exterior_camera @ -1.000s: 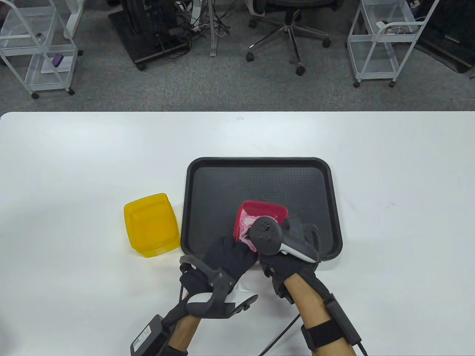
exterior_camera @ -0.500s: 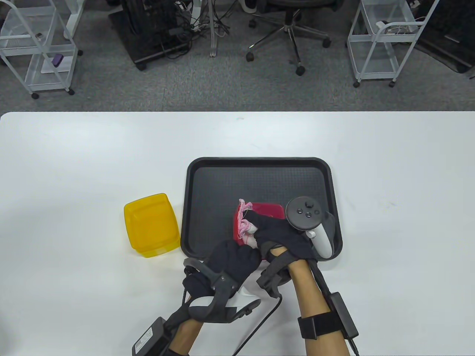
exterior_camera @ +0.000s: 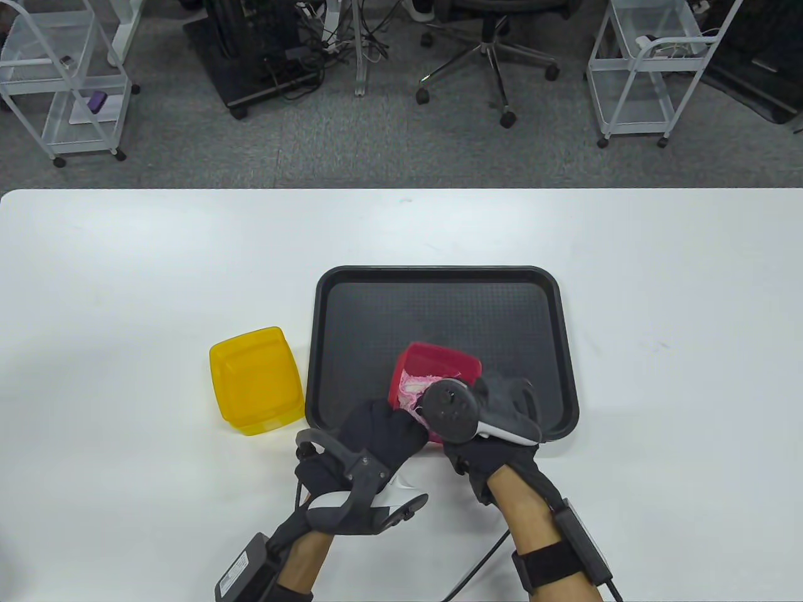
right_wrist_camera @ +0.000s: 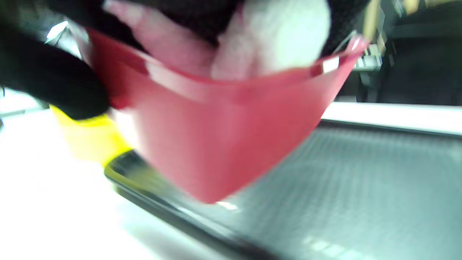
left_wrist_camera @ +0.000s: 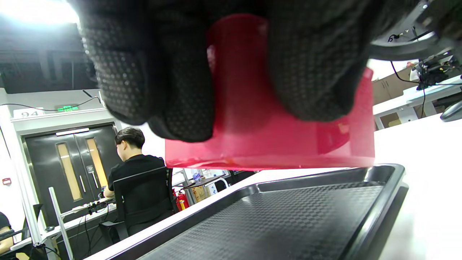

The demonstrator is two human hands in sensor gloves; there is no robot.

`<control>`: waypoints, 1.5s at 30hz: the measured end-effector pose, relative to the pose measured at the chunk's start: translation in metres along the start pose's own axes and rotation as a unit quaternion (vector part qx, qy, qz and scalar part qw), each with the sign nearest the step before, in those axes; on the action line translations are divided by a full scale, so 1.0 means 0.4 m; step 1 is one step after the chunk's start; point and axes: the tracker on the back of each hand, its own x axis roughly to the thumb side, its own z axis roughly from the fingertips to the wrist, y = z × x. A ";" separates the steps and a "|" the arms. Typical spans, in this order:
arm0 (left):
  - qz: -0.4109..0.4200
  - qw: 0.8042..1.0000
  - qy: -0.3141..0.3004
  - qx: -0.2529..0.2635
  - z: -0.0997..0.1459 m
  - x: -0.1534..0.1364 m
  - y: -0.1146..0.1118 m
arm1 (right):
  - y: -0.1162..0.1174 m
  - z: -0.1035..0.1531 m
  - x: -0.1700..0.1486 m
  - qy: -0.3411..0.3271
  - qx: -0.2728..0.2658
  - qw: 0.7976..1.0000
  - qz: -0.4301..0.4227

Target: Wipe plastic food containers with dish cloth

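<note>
Wiping step, in progress. The left hand (exterior_camera: pixel 376 433) is gripping the red container (exterior_camera: pixel 439 367) by its near wall and holding it tilted just above the black tray (exterior_camera: pixel 351 351); the right hand (exterior_camera: pixel 495 426) is clenching the dish cloth (exterior_camera: pixel 414 385) inside it. The yellow container (exterior_camera: pixel 256 379) (apparently awaiting its turn) is sitting on the counter (exterior_camera: pixel 125 282), left of the left hand. Next move, likely: sweeping the cloth around the remaining inner walls, with a firm counter-grip.

Left hand (exterior_camera: pixel 376 433) fingers curled in a firm grip; right hand (exterior_camera: pixel 495 407) bent down, fingers bunched.
</note>
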 end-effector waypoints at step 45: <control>0.308 0.908 0.282 -0.033 0.016 -0.156 -0.041 | 0.072 0.120 0.066 0.048 -0.351 0.925 -0.138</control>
